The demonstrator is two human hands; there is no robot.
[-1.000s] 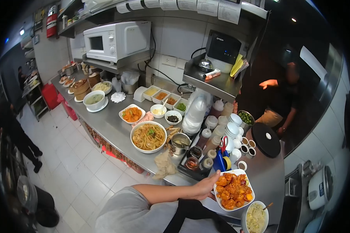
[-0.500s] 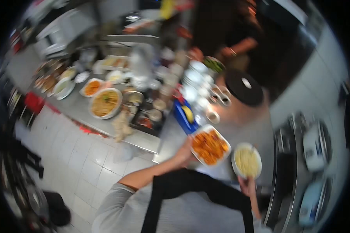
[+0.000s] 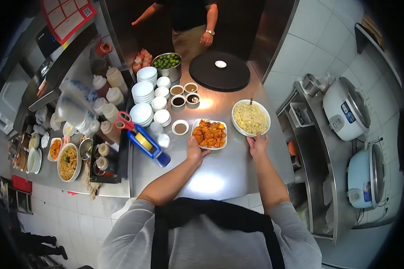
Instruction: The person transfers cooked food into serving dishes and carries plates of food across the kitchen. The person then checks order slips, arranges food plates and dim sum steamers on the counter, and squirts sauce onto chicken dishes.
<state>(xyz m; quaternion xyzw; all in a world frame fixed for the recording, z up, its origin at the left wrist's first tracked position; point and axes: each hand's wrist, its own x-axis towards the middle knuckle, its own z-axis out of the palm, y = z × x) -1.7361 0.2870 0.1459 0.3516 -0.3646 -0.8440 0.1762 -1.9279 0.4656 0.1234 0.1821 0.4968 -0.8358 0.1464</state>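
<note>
My left hand (image 3: 195, 152) grips the left edge of a square white dish (image 3: 215, 148) of orange glazed meat pieces (image 3: 209, 133), its fingers partly hidden under it. The near rim of a round white bowl (image 3: 240, 129) is held by my right hand (image 3: 257, 145). Yellowish fried rice (image 3: 250, 117) fills the bowl, and a brown handle (image 3: 251, 99) sticks out at its far side. Both dishes are over the steel counter (image 3: 166, 179); whether they rest on it I cannot tell. A small cup of brown sauce (image 3: 180, 127) stands just left of the square dish.
Several stacked white bowls (image 3: 142, 92), sauce cups (image 3: 177, 90) and a blue tape dispenser (image 3: 150, 148) line the left side. A round black board (image 3: 219, 74) lies at the back, before a standing person (image 3: 191, 22). Rice cookers (image 3: 345, 105) stand at right.
My view has swung to face the steel counter squarely. Both hands have moved farther over it with the square dish and the rice bowl still in them.
</note>
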